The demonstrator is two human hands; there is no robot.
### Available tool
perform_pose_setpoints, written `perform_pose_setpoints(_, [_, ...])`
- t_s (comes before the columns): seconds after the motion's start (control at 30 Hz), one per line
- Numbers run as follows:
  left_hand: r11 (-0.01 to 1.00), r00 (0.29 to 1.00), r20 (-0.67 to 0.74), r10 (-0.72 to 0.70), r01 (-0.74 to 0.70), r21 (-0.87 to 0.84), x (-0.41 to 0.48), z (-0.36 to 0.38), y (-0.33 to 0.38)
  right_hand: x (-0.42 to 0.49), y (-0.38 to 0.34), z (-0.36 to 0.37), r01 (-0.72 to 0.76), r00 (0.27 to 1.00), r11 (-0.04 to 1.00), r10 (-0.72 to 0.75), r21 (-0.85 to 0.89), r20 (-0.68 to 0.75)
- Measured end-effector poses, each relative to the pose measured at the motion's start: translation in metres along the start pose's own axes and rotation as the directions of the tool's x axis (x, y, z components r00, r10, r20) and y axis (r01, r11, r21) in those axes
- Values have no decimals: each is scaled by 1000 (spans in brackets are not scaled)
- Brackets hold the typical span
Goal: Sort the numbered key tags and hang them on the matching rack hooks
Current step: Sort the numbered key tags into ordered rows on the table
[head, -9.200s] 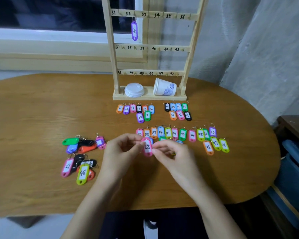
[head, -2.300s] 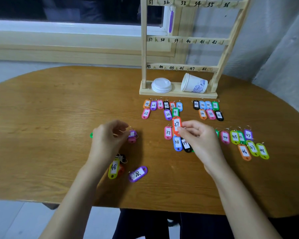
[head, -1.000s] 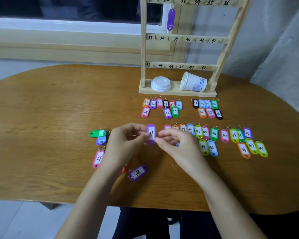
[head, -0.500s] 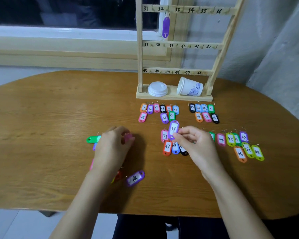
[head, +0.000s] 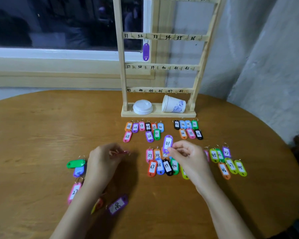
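Since a half-sec ago your right hand lifted the purple tag 31 a bit higher. Oval wood-grain table, matte brown; pale wooden rack w/ numbered rails at the back edge, one glossy purple tag hung under 32. Right fingertips pinch tag 31's lower end, upright, above the 37–40 rows. Left hand curled over sth pink, blurred; can't tell if gripped.
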State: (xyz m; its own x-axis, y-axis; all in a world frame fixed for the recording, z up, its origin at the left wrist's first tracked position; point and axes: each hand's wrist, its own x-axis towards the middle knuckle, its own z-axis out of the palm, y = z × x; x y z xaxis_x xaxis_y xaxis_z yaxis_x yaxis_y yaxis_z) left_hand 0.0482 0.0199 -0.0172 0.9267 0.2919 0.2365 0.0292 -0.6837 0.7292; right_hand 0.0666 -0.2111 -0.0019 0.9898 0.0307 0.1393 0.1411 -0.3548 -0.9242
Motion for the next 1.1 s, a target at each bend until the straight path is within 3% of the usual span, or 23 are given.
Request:
perform_pose_setpoints(0.27, [965, 998, 19, -61, 64, -255, 25, 14, 13, 46, 3, -14, 4, 998, 999, -6, -39, -61])
perform_pose_setpoints(0.43, [806, 976, 107, -188, 216, -550, 41, 23, 24, 92, 6, -12, -35, 996, 992, 25, -124, -82])
perform_pose_setpoints(0.63, [718, 963, 58, -264, 236, -655, 48, 31, 19, 122, 13, 1, -87, 994, 944, 59, -320, -94])
perform_pose_setpoints(0.83, [675, 951, 88, -297, 274, -685, 51, 29, 17, 126, 15, 8, -128, 992, 815, 96, -565, -87])
perform_pose_setpoints(0.97, [680, 951, 107, -290, 284, -676, 51, 28, 16, 128, 17, 14, -138, 990, 788, 103, -600, -92])
perform_pose_setpoints(1.1, [622, 939, 177, -294, 328, -711, 49, 27, 16, 129, 19, 18, -122, 992, 764, 89, -633, -84])
